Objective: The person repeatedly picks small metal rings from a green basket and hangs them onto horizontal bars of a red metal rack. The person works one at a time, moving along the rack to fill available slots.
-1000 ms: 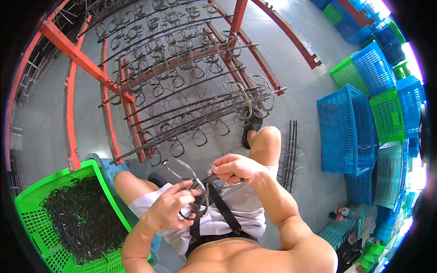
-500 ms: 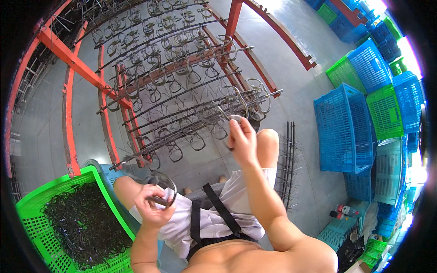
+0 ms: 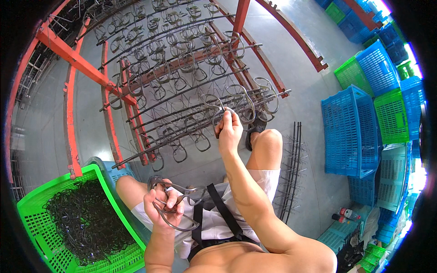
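Note:
Above my lap, my left hand (image 3: 163, 207) is closed around several dark, looped metal pieces (image 3: 186, 226), whose curved ends stick out past the fingers. My right hand (image 3: 230, 129) reaches forward to the nearest rods of the rack and pinches another looped metal piece (image 3: 210, 101) at its narrow part. Just right of those fingertips, similar looped pieces (image 3: 246, 105) hang on the front rod (image 3: 191, 123). Whether the piece in my right hand touches the rod I cannot tell.
An orange-red rack frame (image 3: 73, 54) carries rows of rods with hanging looped pieces. At my left stands a green basket (image 3: 32, 200) heaped with dark metal pieces (image 3: 84, 223). Spiked rods (image 3: 291, 168) lie on the floor to the right, near stacked blue crates (image 3: 337, 132). Bottles (image 3: 349, 214) lie at lower right.
My right hand has shifted slightly left with a looped metal piece. My left hand has turned and moved a little right, its looped pieces now spread over my lap.

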`<state>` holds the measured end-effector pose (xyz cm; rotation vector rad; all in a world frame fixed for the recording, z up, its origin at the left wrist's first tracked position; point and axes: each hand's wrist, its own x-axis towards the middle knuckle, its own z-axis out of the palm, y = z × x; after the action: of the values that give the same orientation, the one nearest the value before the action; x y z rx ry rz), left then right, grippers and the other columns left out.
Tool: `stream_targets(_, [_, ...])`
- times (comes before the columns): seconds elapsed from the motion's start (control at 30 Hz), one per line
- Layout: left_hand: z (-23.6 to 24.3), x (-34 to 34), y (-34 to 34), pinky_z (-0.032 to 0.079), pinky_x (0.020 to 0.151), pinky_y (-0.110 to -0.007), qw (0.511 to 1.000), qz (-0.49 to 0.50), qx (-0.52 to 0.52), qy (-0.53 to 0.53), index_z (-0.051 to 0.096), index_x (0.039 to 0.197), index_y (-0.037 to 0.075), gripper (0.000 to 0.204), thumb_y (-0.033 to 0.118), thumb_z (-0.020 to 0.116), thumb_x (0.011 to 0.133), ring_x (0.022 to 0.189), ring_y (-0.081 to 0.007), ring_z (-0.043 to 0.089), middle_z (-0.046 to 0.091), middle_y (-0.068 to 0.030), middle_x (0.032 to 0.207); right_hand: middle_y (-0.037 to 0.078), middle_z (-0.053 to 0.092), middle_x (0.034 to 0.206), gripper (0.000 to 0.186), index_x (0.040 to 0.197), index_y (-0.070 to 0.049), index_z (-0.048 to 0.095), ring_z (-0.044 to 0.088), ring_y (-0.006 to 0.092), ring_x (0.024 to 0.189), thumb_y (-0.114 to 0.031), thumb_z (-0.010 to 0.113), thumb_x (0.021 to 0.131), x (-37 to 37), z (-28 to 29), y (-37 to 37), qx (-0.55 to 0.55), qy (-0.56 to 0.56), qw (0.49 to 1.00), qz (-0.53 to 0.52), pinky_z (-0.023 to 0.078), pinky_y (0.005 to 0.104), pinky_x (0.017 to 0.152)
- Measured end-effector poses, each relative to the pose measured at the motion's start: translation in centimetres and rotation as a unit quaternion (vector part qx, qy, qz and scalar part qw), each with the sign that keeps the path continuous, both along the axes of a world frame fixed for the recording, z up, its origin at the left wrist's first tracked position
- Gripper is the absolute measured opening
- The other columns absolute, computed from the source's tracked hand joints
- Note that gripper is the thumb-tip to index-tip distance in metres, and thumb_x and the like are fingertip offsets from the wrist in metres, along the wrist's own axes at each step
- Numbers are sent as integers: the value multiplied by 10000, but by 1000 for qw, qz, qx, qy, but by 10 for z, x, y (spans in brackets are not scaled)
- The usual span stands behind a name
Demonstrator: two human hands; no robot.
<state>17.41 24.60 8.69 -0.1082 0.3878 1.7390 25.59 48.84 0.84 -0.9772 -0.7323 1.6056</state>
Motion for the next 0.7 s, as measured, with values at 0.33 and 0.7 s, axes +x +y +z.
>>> stream_targets(0.33, [0, -4, -2, 495, 504, -329, 1000, 24, 1, 12, 490, 1245, 5, 524, 401, 465, 903, 589, -301, 578, 513, -79, 670, -62, 420, 571, 264, 1167, -35, 612, 361, 21, 477, -179, 549, 955, -9, -1, -13, 71, -140, 986, 56, 317, 207, 429])
stream_targets(0.7, [3, -9, -6, 453, 461, -330, 996, 24, -33, 77, 508, 1163, 84, 410, 386, 459, 891, 620, -301, 579, 520, -75, 684, -22, 430, 579, 235, 1123, -16, 622, 352, 43, 523, -153, 569, 939, -3, -1, -4, 155, -277, 947, 50, 324, 223, 461])
